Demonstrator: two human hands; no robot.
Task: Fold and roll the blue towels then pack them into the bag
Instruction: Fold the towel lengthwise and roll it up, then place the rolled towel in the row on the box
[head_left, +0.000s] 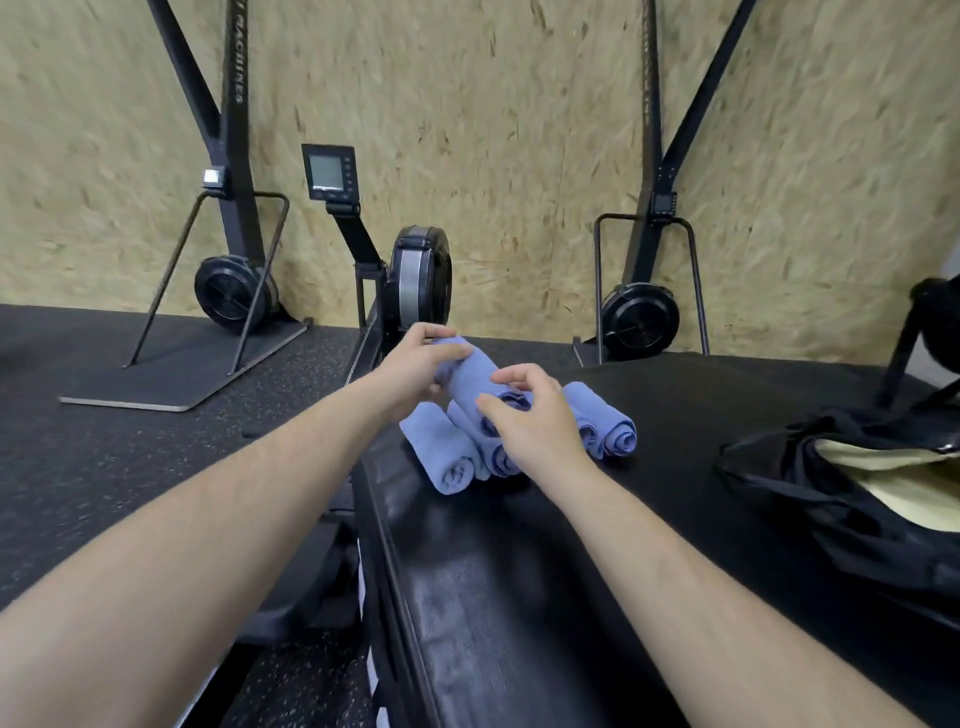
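Item: rolled blue terry towel (470, 382), soft, cylindrical, lying slantwise on top of further rolled blue towels (441, 457), with two more such rolls (613, 431) just beside them to the right. All rest on a black padded worktop (519, 571) with a matte, faintly textured skin.

Left hand (415, 358): fingers wrapped round the top roll's far end. Right hand (524, 415): fingers curled over its near end, thumb against the cloth.

Black fabric bag (841, 499) with cream lining, slumped open, well apart at right. Speckled rubber floor (130, 457); chipboard wall (493, 104).
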